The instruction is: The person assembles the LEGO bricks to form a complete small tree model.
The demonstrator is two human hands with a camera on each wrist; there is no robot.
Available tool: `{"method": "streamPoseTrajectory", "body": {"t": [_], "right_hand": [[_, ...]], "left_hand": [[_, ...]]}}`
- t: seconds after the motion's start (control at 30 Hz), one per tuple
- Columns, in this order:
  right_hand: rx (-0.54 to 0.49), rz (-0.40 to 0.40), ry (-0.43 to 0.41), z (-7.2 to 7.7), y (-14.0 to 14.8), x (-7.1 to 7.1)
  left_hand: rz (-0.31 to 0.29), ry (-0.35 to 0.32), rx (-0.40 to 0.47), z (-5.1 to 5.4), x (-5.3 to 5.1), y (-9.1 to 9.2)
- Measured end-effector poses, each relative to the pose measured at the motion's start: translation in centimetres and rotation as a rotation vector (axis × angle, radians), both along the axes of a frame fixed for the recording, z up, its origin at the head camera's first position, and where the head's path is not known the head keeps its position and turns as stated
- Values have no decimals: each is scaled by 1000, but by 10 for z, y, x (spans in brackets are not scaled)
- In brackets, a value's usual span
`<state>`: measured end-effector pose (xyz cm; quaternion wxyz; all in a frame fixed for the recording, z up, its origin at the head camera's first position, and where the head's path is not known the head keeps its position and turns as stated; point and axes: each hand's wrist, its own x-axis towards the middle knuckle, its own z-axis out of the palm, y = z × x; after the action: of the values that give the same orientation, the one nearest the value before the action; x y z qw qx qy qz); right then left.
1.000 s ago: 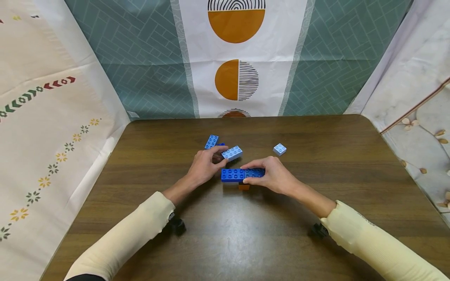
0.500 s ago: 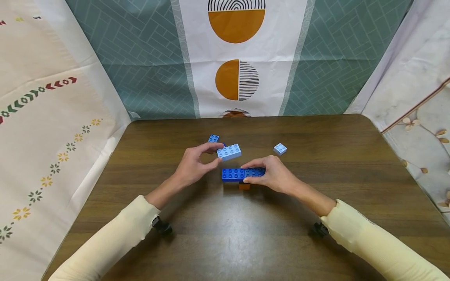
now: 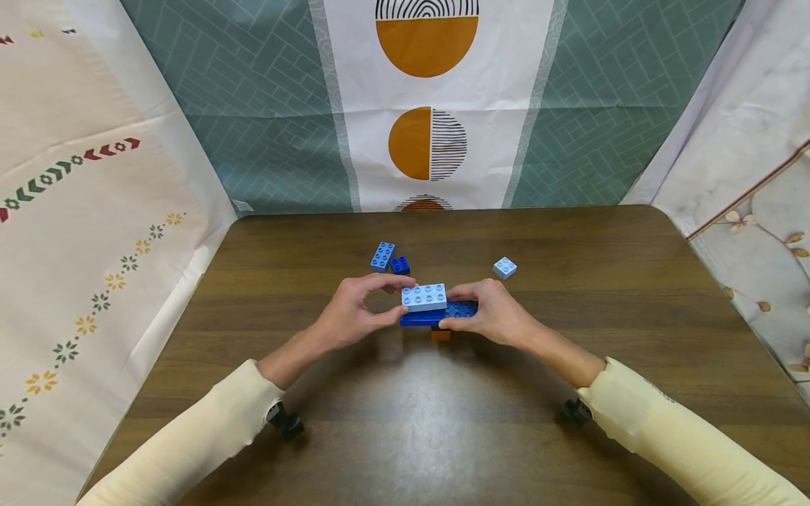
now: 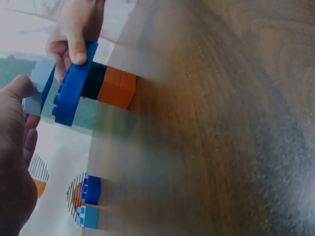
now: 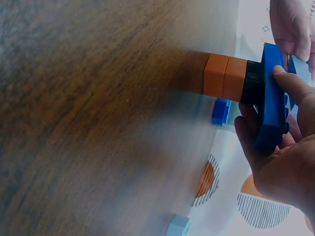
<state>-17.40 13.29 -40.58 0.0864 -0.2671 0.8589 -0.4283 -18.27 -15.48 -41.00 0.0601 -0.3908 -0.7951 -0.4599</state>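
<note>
Between thumb and fingers, my left hand (image 3: 344, 309) pinches a light blue toy building brick (image 3: 424, 298). It is held over the left part of a dark blue brick layer (image 3: 420, 320), and a narrow gap separates the two in the left wrist view. That layer tops an upright stack: a black brick (image 5: 253, 81) sits beneath it, above orange bricks (image 5: 215, 76) that stand on the table. My right hand (image 3: 500, 316) grips the right end of the blue layer, covering part of its studs. In the right wrist view, its thumb lies along the layer's side.
Behind the hands lie a medium blue brick (image 3: 382, 256) and a small dark blue brick (image 3: 401, 265), close together. A small pale blue brick (image 3: 505, 268) rests farther right. The brown wooden table (image 3: 418, 443) ends at hanging cloths (image 3: 272, 140) behind and at the sides.
My left hand has carried the light blue brick from beside the loose bricks, toward me and over the stack, turning it level. My right hand has stayed on the blue layer.
</note>
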Motion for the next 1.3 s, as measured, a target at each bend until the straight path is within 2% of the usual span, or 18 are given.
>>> {"method": "streamPoseTrajectory", "body": {"t": [0.17, 0.67, 0.97, 1.3], "right_hand": [[14, 1, 16, 0, -1, 0], [7, -2, 28, -1, -1, 0], [11, -4, 39, -1, -1, 0], [0, 4, 36, -2, -1, 0]], "left_hand": [[-25, 9, -8, -3, 1, 3], [-33, -28, -51, -7, 3, 6], [-45, -20, -125, -1, 1, 8], [-38, -14, -153, 2, 2, 9]]}}
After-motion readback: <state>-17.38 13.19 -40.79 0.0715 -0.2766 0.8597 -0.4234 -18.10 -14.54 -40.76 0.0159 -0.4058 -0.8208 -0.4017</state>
